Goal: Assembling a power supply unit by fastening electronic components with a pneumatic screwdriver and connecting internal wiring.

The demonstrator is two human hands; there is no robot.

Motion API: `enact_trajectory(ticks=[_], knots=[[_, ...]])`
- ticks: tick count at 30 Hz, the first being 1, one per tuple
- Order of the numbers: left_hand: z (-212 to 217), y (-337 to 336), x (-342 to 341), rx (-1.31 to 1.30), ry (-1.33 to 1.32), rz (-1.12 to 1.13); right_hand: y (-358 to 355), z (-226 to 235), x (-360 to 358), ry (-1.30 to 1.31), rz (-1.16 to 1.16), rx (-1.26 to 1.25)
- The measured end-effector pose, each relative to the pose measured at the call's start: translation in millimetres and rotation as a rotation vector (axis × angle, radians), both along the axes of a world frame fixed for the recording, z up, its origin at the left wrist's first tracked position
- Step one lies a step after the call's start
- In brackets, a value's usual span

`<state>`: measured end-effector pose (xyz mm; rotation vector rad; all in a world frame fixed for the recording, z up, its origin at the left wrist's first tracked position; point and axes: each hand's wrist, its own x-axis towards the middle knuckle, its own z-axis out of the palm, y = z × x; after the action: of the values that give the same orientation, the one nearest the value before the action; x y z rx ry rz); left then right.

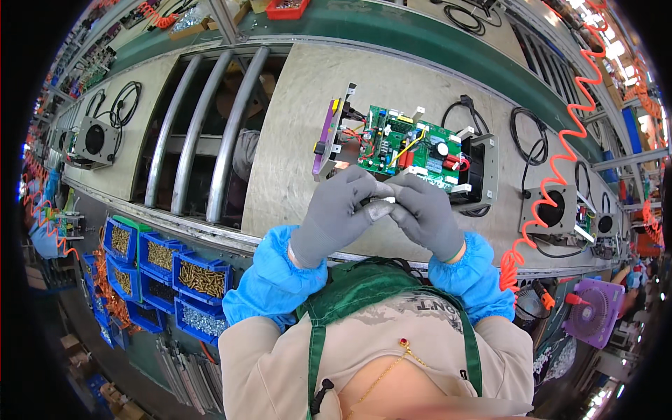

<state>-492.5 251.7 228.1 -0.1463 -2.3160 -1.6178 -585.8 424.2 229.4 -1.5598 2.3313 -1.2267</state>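
My left hand (337, 211) and my right hand (428, 215), both in grey gloves, meet in front of my chest. Their fingertips pinch a small white piece (383, 200) that looks like a connector; most of it is hidden by the fingers. Just beyond the hands lies an open electronic unit on the bench. It has a green circuit board (407, 147) with coloured wires, a purple end panel (326, 140) on the left and a black fan (477, 162) in a metal frame on the right. Metal brackets stand along the board's edges.
Metal rollers (183, 133) bridge a gap left of the bench top (280, 150). Blue bins (203, 276) of screws stand at lower left. On the right are another fan unit (549, 210), black cables (528, 140), a hanging orange coiled hose (570, 133) and a purple fan (593, 311).
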Motion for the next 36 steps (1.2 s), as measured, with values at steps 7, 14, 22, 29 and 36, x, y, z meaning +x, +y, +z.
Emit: enact_trajectory(ticks=[7, 14, 22, 29, 36], knots=[[-14, 6, 2, -0.188, 0.185, -0.042, 16, -7, 1, -0.042, 0.085, 0.050], [-24, 2, 37, -0.264, 0.035, -0.197, 38, -58, 26, 0.107, 0.049, 0.112], [-10, 6, 19, -0.139, 0.083, -0.014, 0, 3, 27, 0.167, -0.032, -0.008], [-22, 8, -8, 0.620, -0.396, -0.006, 8, -27, 17, -0.031, -0.243, -0.094], [-85, 38, -6, 1.665, -0.541, -0.236, 12, -20, 4, 0.136, -0.116, -0.018]])
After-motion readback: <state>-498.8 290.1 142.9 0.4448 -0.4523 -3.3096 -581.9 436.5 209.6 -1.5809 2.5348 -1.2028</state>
